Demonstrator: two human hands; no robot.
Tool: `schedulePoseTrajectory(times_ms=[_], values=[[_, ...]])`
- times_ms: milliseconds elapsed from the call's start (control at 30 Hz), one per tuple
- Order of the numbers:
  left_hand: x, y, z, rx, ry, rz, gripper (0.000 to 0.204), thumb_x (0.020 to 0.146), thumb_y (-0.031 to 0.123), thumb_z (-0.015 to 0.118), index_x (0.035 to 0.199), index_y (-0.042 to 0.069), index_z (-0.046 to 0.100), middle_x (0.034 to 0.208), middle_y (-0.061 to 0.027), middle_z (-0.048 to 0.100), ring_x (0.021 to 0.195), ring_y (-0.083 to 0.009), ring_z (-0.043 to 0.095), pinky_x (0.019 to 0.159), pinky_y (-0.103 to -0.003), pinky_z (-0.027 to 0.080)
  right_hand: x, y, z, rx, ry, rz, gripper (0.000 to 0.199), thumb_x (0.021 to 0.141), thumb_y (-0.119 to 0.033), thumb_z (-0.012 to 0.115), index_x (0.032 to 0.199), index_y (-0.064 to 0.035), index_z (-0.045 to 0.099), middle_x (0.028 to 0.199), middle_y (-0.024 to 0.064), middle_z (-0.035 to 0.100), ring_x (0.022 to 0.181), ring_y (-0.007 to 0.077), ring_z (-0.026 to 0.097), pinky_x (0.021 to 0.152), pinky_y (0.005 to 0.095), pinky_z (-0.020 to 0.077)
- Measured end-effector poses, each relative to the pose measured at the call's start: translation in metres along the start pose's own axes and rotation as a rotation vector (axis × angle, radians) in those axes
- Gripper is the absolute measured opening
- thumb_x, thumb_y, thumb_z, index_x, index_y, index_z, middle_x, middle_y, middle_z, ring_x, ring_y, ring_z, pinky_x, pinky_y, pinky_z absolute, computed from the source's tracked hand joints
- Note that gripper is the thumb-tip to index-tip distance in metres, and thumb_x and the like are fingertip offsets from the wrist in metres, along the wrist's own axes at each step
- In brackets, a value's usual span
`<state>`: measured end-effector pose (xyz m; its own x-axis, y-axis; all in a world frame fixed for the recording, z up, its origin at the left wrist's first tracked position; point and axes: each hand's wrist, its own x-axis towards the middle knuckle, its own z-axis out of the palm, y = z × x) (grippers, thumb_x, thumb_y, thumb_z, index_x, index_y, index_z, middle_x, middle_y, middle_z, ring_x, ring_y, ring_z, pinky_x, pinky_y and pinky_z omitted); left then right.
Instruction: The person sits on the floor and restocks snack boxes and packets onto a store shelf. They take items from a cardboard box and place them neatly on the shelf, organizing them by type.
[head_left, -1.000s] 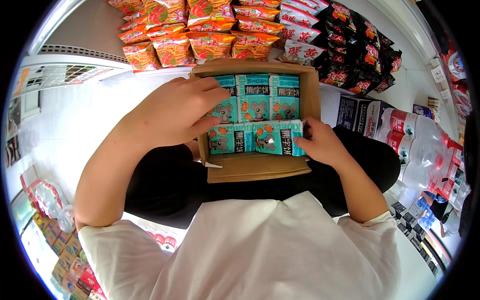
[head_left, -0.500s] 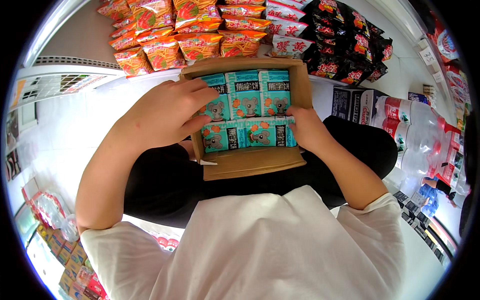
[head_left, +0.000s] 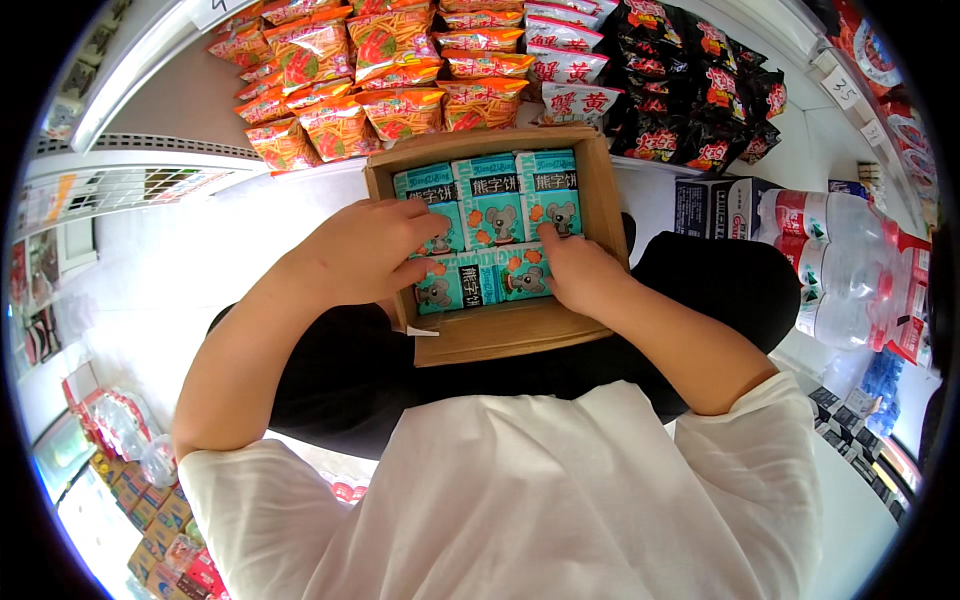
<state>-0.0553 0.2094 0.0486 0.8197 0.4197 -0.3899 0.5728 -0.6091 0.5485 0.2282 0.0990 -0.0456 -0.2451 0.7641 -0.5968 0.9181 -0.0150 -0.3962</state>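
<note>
Both hands in the cardboard box on lap: left hand fingers curled round a teal snack box, right hand fingertips pressing lower teal packs.

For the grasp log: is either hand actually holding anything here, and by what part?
Nothing is lifted. Both the left hand and right hand rest on the teal packets in the cardboard box; a grip cannot be told.

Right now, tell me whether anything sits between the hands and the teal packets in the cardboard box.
Nothing visible does. The left hand and right hand both rest directly on the teal packets inside the open cardboard box.
</note>
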Motion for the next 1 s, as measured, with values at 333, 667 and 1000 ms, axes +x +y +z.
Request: schedulePoseTrajectory(times_ms=[333, 667, 1000], values=[[-0.006, 0.0, -0.002, 0.104, 0.159, 0.061, 0.033, 0.088, 0.014, 0.072, 0.119, 0.005, 0.066, 0.106, -0.016, 0.067, 0.098, -0.0389, 0.068, 0.083, -0.049, 0.056, 0.007, 0.003, 0.007, -0.095, -0.067, -0.073, 0.061, 0.086, -0.019, 0.076, 0.133, 0.0042, 0.045, 0.104, 0.029, 0.071, 0.101, 0.0473, 0.069, 0.086, 0.0543, 0.0575], [-0.096, -0.014, -0.177, 0.518, 1.528, -0.103, 0.028, 0.084, 0.003, 0.069, 0.112, 0.002, 0.068, 0.105, -0.0169, 0.069, 0.098, -0.0361, 0.068, 0.085, -0.042, 0.055, 0.002, -0.028, -0.067, -0.109, 0.152, -0.207, 0.041, 0.092, -0.03, 0.07, 0.122, -0.0042, 0.061, 0.103, 0.0204, 0.069, 0.096, 0.0404, 0.071, 0.081, 0.0531, 0.0586], [-0.182, -0.159, -0.396, 0.367, 1.164, -1.05, 0.082, 0.087, 0.058, 0.066, 0.147, 0.002, 0.055, 0.147, -0.0237, 0.057, 0.134, -0.0428, 0.056, 0.112, -0.05, 0.045, 0.022, -0.024, -0.061, -0.18, 0.119, -0.296, 0.037, 0.093, -0.034, 0.07, 0.116, -0.0057, 0.062, 0.104, 0.0168, 0.07, 0.101, 0.0373, 0.071, 0.083, 0.0519, 0.0585]])
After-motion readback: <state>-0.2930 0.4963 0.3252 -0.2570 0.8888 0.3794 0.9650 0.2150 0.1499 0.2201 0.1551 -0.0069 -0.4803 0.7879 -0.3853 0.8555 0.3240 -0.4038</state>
